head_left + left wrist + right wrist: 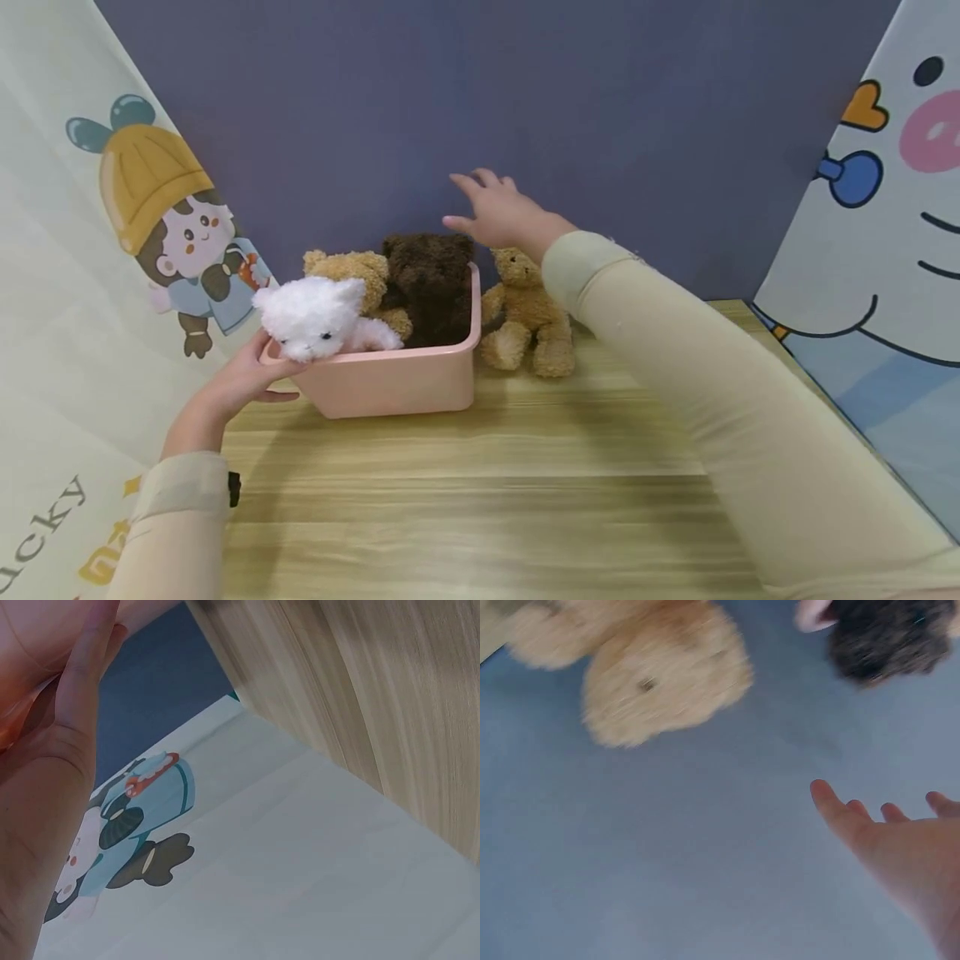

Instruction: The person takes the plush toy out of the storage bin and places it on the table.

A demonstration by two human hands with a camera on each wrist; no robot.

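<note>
1. Three plush toys are held in the pink bin (397,383), which is set on the wood-grain table (480,517): a white plush (311,312) draped over the front-left rim, a tan bear (348,271) behind it, and a dark brown bear (427,271) at the right.
2. A second tan plush, the seated bear (528,312), is placed outside, just beside the bin's right wall; whether the two touch cannot be told.
3. The bin's left end is gripped by the left hand (243,375), its thumb laid near the rim below the white plush.
4. The right hand (506,212) is raised above the seated bear, fingers spread, with nothing held.
5. The table is bounded behind by a dark wall (600,125) and at the sides by printed panels; wood is seen stretching forward from the bin and rightward past the seated bear.
6. On the left panel (67,333), "ucky" can be read; the yellow lettering beside it is partly covered by the sleeve (176,517).
</note>
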